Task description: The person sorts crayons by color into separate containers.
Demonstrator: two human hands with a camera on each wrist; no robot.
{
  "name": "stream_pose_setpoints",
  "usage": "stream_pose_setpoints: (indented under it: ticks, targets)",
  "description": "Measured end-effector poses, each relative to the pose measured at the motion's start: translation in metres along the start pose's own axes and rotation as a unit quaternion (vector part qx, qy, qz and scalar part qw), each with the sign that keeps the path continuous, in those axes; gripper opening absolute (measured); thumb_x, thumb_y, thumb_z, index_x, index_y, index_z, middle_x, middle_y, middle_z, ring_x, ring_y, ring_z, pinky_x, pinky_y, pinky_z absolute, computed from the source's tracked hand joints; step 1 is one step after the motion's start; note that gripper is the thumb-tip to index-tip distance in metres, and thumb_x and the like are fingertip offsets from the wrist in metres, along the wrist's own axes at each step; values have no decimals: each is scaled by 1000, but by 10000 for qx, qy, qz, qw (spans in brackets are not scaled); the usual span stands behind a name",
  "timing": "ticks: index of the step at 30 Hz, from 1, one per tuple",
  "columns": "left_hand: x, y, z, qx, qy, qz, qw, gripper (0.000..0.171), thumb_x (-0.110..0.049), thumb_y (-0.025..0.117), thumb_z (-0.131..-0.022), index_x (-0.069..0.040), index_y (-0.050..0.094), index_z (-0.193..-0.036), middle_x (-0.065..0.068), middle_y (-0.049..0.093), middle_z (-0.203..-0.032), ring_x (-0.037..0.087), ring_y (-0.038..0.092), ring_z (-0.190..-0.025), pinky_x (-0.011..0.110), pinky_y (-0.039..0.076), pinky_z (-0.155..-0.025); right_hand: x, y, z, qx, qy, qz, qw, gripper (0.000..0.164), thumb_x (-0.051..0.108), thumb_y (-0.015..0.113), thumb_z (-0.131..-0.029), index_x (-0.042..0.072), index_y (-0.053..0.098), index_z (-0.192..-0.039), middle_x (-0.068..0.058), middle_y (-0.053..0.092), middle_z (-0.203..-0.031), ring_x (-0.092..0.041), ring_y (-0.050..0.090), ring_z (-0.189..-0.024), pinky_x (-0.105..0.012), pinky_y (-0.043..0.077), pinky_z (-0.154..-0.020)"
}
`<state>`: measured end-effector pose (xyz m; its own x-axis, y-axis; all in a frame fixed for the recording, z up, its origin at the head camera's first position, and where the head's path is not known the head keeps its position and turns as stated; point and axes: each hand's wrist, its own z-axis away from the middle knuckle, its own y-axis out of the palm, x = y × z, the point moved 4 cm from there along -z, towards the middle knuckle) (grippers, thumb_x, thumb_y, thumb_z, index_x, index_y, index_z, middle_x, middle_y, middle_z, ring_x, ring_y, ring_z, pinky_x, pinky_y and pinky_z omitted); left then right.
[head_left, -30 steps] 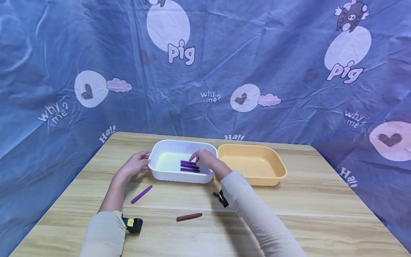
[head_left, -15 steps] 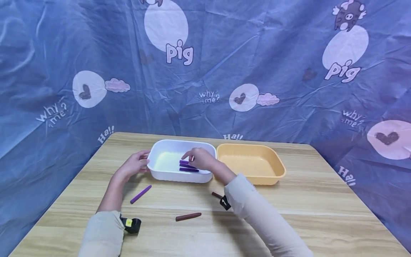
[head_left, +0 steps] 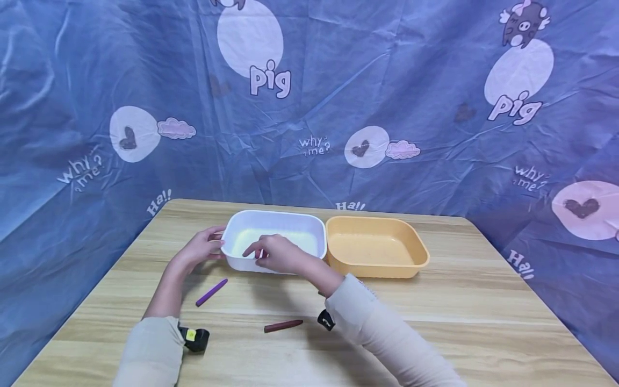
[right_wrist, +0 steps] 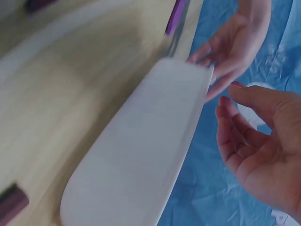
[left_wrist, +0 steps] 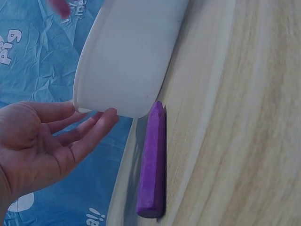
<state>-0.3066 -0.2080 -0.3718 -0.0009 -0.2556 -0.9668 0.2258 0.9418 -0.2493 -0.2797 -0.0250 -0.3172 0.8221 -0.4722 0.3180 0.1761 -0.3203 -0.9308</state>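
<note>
My left hand (head_left: 199,250) touches the left end of the white plastic bin (head_left: 246,263), its fairly straight fingers against the outer wall in the left wrist view. Over the front rim of that bin hovers my right hand (head_left: 280,253), fingers loosely bent and apart, with nothing between thumb and fingertips in the right wrist view. The purple crayons inside the bin are hidden behind it. One purple crayon (head_left: 211,293) lies on the table near my left forearm, its pointed tip toward the bin in the left wrist view (left_wrist: 152,162).
A yellow plastic bin (head_left: 374,269) stands against the white one on the right. In front lies a brown crayon (head_left: 283,326); another brown one is mostly covered by my right arm. Behind the wooden table (head_left: 435,328) hangs a blue printed cloth (head_left: 309,80).
My right hand has drawn left and toward the front, from above the crayons in the white bin to its front rim. The left hand stays at the bin's end.
</note>
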Motion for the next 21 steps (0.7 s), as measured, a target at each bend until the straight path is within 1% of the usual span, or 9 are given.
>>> stream_pose_setpoints:
  ticks: [5, 8, 11, 14, 19, 21]
  targets:
    - [-2, 1, 3, 64, 63, -19, 10000, 50, 5, 39, -94, 15, 17, -138, 40, 32, -128, 38, 53, -101, 45, 51, -84, 16, 11, -5, 225, -28, -92, 9997, 29, -2, 64, -79, 9, 70, -104, 0, 60, -79, -6, 57, -74, -10, 43, -66]
    - [-2, 2, 4, 87, 83, -41, 9999, 51, 4, 40, -94, 15, 17, -138, 40, 32, -128, 42, 50, -104, 46, 50, -85, 23, 20, -9, 350, -44, -154, 9993, 29, -3, 63, -79, 8, 69, -105, 0, 62, -80, -5, 59, -75, -9, 43, -67]
    - [-1, 3, 5, 89, 105, -85, 9999, 50, 4, 40, -94, 15, 17, -138, 41, 31, -129, 43, 50, -105, 46, 50, -85, 28, 30, -13, 432, -18, -170, 9989, 29, -2, 66, -78, 8, 69, -105, -1, 65, -85, -3, 59, -75, -6, 42, -67]
    - [-1, 4, 6, 79, 115, -118, 9998, 50, 4, 39, -94, 15, 18, -138, 41, 32, -129, 43, 50, -106, 46, 50, -85, 32, 41, -17, 515, 18, -88, 9986, 29, 0, 68, -78, 10, 70, -106, -2, 66, -91, -4, 58, -78, -6, 42, -68]
    - [0, 6, 9, 48, 54, -124, 9999, 50, 3, 39, -95, 14, 17, -138, 40, 31, -130, 45, 47, -109, 46, 49, -86, 33, 57, -22, 799, 298, -66, 9963, 30, 2, 68, -79, 12, 69, -107, 0, 66, -98, -8, 58, -89, -9, 43, -75]
    - [0, 6, 10, 47, 40, -133, 9999, 50, 3, 39, -95, 14, 17, -138, 40, 30, -130, 46, 46, -110, 46, 49, -87, 34, 64, -23, 854, 397, -31, 9955, 30, 3, 69, -79, 12, 69, -107, 1, 66, -100, -7, 57, -89, -9, 43, -76]
